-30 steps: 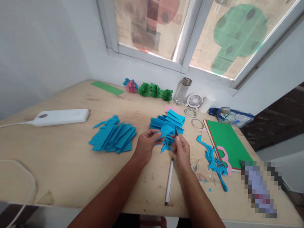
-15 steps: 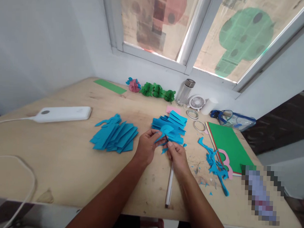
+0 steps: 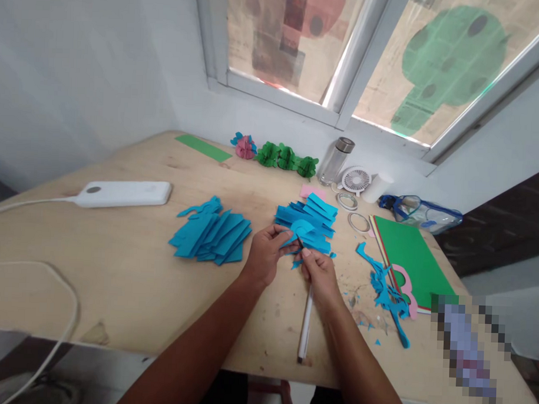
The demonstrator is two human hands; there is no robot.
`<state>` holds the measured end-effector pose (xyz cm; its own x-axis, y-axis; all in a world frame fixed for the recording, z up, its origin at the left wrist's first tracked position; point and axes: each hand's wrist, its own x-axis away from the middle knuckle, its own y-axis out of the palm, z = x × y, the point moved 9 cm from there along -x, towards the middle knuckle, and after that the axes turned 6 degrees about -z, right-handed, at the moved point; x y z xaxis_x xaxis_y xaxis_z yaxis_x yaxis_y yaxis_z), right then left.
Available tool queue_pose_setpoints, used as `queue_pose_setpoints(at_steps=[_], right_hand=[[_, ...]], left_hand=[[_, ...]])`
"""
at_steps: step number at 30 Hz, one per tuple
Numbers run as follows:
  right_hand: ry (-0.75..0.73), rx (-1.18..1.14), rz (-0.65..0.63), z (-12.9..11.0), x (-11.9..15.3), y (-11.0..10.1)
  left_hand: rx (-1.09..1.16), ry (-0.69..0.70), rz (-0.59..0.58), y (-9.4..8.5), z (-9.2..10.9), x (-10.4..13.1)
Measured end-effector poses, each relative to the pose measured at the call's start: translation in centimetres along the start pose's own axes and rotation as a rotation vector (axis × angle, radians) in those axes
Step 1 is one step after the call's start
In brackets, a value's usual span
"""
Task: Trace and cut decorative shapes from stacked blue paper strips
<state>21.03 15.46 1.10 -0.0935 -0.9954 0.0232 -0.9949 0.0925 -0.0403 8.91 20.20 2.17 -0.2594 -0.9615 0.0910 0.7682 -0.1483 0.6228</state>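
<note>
My left hand is closed, pinching a piece of blue paper with a rounded edge between thumb and fingers. Close beside it, my right hand is closed around what look like scissors; only a short dark blade shows at the paper, and the handles are hidden in the fingers. Behind the hands lies a pile of folded blue paper strips. Left of them is a second stack of folded blue paper. A white pen lies on the table beneath my right wrist.
Blue paper scraps and a pink cutout lie right, by green paper sheets. Tape rings, a small fan, a bottle and green paper decorations stand behind. A white power strip is left.
The whole view has shifted slightly, so the table's things appear a little further right. Both hands keep their hold at the blue paper, with barely any movement between them.
</note>
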Motion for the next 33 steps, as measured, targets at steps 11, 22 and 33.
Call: queue_pose_setpoints(at_steps=[11,22,33], right_hand=[[-0.001,0.003,0.019,0.21,-0.05,-0.17],[-0.019,0.026,0.025,0.33,-0.04,-0.21],[-0.062,0.148,0.044,0.06,-0.25,-0.75]], left_hand=[[0.009,0.017,0.009,-0.22,-0.21,-0.19],[0.013,0.009,0.025,-0.28,-0.16,-0.09],[0.041,0.013,0.022,-0.36,-0.44,-0.16]])
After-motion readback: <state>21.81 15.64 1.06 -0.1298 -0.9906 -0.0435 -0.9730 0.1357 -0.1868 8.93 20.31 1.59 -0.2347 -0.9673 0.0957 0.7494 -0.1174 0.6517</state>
